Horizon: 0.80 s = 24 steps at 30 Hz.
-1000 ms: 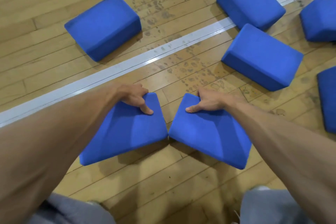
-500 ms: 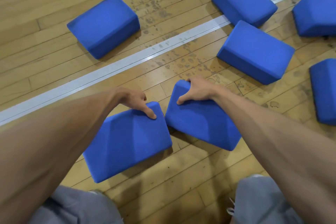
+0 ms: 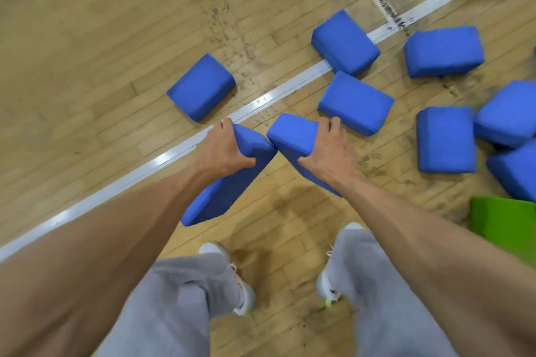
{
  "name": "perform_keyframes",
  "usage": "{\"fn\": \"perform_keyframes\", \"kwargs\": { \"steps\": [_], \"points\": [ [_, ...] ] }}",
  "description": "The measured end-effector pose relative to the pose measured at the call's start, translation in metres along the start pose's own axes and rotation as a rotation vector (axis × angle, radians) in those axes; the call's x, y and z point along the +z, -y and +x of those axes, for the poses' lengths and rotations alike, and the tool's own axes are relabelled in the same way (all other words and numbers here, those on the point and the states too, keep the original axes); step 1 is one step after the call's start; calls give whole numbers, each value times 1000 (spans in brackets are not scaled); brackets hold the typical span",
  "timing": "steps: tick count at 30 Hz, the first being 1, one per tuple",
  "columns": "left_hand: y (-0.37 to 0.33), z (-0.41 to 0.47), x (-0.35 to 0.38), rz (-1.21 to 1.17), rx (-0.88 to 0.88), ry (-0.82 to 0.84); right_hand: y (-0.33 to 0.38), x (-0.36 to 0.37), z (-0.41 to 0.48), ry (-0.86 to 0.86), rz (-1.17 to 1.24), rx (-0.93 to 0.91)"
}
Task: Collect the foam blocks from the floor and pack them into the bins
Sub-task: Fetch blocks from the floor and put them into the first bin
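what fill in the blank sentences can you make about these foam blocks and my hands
1. The left hand grips a foam block coloured ____.
2. The right hand grips just ____ other block.
3. The painted line on the wooden floor is ____.
4. The object at the right edge is ____.
Missing words: blue; one; white; green.

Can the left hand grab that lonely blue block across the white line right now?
Probably not yet: the left hand is busy gripping a blue block. Nothing lies between it and the lone block, though.
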<state>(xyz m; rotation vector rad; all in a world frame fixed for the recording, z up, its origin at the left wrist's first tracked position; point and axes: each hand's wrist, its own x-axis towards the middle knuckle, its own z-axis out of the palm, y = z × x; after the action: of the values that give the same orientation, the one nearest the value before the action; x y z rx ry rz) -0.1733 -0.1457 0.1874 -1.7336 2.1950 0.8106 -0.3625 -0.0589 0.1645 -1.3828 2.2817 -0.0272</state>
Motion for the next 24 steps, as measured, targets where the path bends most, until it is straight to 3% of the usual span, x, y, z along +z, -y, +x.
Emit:
{"fn": "perform_keyframes", "kwargs": {
  "steps": [5,10,19,24],
  "points": [
    [-68,-109,-141,-4,41,-66,30,-172,-88,-75,-114,8],
    [-92,-197,-244,-98,116,-95,69,-283,-187,-112,-74,187],
    [-77,-266,-299,-239,489,-87,114,-305,-342,-481,229,547],
    [-114,-334,-307,-197,681,-4,112,-307,-474,-727,394,827]
  ]
}}
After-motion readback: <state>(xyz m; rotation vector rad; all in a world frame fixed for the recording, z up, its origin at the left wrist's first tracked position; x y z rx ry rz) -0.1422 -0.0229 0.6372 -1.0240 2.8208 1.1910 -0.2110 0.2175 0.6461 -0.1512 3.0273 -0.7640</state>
